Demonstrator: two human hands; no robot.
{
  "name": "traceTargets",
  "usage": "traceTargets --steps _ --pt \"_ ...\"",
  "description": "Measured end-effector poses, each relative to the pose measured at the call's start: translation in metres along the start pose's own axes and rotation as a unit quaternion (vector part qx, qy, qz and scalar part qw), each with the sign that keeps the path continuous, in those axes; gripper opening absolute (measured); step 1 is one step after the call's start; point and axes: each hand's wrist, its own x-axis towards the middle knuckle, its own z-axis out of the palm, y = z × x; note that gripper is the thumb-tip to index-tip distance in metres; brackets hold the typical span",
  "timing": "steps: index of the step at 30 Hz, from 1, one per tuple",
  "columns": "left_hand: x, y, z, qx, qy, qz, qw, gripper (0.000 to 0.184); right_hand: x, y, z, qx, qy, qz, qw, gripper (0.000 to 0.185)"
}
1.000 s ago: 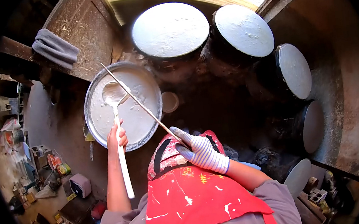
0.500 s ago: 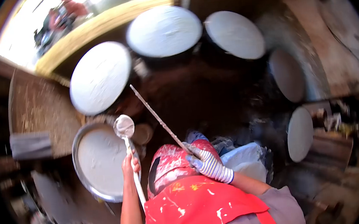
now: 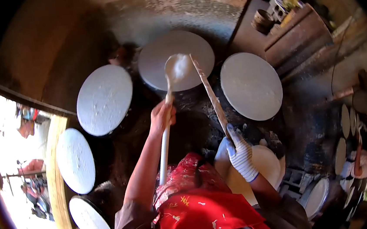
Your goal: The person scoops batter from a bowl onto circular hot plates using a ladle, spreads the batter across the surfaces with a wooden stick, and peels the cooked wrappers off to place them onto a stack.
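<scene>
My bare left hand (image 3: 162, 115) grips the long pale handle of a ladle (image 3: 177, 68). Its bowl, with white stuff in it, hangs over the far round grey-white disc (image 3: 153, 65). My right hand (image 3: 240, 152), in a striped knit glove, is closed around a long wooden stick (image 3: 211, 95). The stick slants up and left, its tip close beside the ladle bowl. A round disc with a whitish surface (image 3: 252, 86) lies right of the stick. Another white disc (image 3: 104, 99) lies left of the ladle.
More white discs (image 3: 76, 161) (image 3: 91, 220) stand at the left by a yellow wooden beam (image 3: 57, 178). A wide cream-coloured round surface (image 3: 257, 164) lies beside my right forearm. A brown curved panel (image 3: 297, 34) is at upper right. Another person (image 3: 364, 159) is at far right.
The view has swung to the right, so the yellow beam now lies at the left. The ladle has gone from beside the rimmed pan to above a disc. Stick and ladle are closer together.
</scene>
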Motion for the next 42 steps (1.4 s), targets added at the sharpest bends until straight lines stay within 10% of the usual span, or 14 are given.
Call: traceTargets --steps 7,14,17,19,21,27,42 --pt "0.134 0.0 0.062 0.181 -0.045 0.042 0.982 0.016 0.053 0.043 0.054 -0.193 -0.028 0.124 0.973 0.043" --pt "0.18 -0.011 0.044 0.37 -0.06 0.044 0.926 0.027 0.07 0.03 0.105 -0.05 0.061 0.192 0.978 0.04" --pt "0.195 -0.001 0.033 0.659 -0.041 0.173 0.731 0.04 0.081 0.024 0.139 -0.085 0.067 0.23 0.967 0.043" --pt "0.2 0.014 0.022 0.652 -0.05 0.253 0.713 0.041 0.077 0.012 0.152 -0.053 0.171 0.159 0.971 0.04" --pt "0.2 0.031 0.018 0.647 -0.055 0.327 0.687 0.044 0.067 0.0 0.168 0.246 0.18 0.315 0.899 0.036" --pt "0.231 0.05 0.004 0.653 -0.097 0.375 0.651 0.047 0.102 -0.034 0.19 0.06 0.222 0.327 0.916 0.036" --pt "0.291 0.071 -0.021 0.651 -0.096 0.385 0.647 0.044 0.217 -0.012 0.273 0.145 0.264 0.367 0.88 0.041"
